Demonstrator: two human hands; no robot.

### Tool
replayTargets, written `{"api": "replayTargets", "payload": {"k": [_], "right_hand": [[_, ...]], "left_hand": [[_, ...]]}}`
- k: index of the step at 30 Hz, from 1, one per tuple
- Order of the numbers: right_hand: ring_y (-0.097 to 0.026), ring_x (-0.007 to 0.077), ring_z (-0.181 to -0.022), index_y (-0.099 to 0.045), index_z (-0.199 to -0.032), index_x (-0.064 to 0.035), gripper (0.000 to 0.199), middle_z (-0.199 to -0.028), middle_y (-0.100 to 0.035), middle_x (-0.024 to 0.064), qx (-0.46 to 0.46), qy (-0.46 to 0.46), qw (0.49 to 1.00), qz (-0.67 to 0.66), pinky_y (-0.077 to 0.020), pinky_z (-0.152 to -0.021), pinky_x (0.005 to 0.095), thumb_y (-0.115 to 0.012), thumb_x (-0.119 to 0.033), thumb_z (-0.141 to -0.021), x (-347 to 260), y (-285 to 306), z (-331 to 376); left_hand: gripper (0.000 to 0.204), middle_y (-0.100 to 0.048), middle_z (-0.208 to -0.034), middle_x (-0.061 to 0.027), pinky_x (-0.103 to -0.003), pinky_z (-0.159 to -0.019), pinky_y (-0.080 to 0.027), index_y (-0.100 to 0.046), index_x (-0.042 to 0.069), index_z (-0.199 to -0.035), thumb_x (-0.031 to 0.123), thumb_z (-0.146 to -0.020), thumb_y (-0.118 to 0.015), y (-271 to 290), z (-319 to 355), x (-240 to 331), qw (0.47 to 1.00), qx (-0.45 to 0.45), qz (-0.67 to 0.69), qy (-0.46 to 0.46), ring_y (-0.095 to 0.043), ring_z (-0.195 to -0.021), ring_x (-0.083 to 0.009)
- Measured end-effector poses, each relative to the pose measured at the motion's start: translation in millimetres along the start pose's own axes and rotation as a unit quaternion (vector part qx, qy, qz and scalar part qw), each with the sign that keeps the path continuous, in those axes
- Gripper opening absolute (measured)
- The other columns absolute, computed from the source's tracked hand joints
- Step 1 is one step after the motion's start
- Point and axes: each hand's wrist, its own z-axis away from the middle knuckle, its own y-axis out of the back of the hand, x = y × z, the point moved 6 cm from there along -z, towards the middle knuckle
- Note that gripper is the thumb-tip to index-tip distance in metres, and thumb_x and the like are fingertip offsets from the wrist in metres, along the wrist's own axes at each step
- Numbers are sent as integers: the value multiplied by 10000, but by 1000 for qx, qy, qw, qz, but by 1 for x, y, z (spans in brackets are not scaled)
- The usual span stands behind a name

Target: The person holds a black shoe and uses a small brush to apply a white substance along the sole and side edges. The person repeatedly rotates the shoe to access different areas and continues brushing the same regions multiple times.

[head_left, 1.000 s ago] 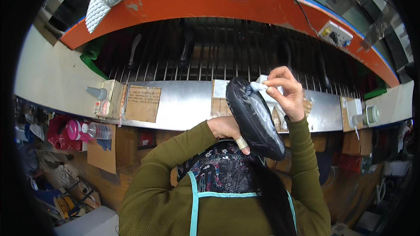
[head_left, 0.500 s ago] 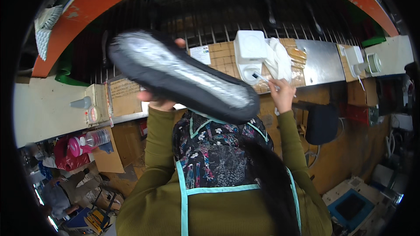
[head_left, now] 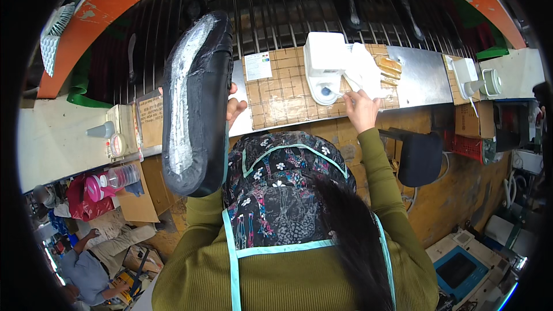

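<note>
My left hand point(head_left: 234, 108) grips a black lasted shoe upper point(head_left: 212, 115), held up lengthwise above the bench with its underside showing. A shiny whitish wet-looking strip runs along that underside. Only some of the left fingers show past the shoe's right side. My right hand point(head_left: 363, 110) is closed in a pinch on a thin white-handled brush point(head_left: 339, 94), mostly hidden by the fingers. Its tip is in the small round cup at the foot of a white plastic dispenser point(head_left: 324, 55). A white cloth point(head_left: 363, 69) lies just beside the dispenser.
Behind the bench runs a rack of metal rods point(head_left: 271, 20) with dark shoes on it. Amber strips point(head_left: 389, 70) lie right of the cloth. A black chair back point(head_left: 420, 161) stands at right. At lower left a co-worker point(head_left: 86, 270) is bent over.
The shoe has swung from lying slantwise across my front to nearly upright at the left. My right hand has shifted slightly left and up, with the brush still at the cup.
</note>
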Motion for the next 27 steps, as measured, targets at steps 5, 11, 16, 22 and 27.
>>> {"api": "replayTargets", "payload": {"k": [5, 11, 16, 22, 27], "right_hand": [[-546, 125, -598, -702, -811, -72, 234, -636, -614, 23, -168, -252, 878, -371, -402, -605, 291, -666, -300, -854, 51, -46, 15], [-574, 92, -691, -689, -912, -14, 103, -745, -643, 19, -146, -200, 806, -538, -439, -624, 221, -675, -101, -860, -2, -1, -7], [-579, 154, -698, -715, -910, -10, 144, -791, -625, 76, 153, 81, 920, -353, -470, -701, 269, -732, -9, -766, -124, 154, -45], [-520, 86, -728, -722, -975, -33, 187, -911, -547, 39, 140, 144, 866, -459, -428, -574, 201, -711, 10, -794, -171, 171, -44], [-501, 74, -719, -719, -983, -25, 172, -918, -532, 33, 129, 127, 854, -488, -411, -561, 196, -698, 7, -815, -185, 167, -55]], "left_hand": [[975, -538, -1161, -271, -365, -743, -574, -385, -4, -1365, 800, -816, -343, -53, -13, 27, 953, -115, 271, 70, -627, -891, -312], [859, -578, -1208, -161, -388, -918, -501, -443, 22, -1340, 703, -821, -515, -52, -30, 11, 993, 90, 80, 14, -599, -1045, -270], [806, -598, -1211, -132, -381, -932, -497, -488, 19, -1302, 635, -798, -620, -91, -49, 17, 994, -63, 92, -12, -599, -1070, -235], [870, -591, -1142, -109, -335, -881, -520, -446, 17, -1289, 621, -722, -711, -124, -45, 43, 995, -64, 19, -78, -617, -1000, -200], [904, -541, -1244, -104, -297, -1005, -382, -389, -51, -1382, 440, -725, -770, -124, -35, 48, 994, -63, 1, -87, -519, -1149, -179]]}}
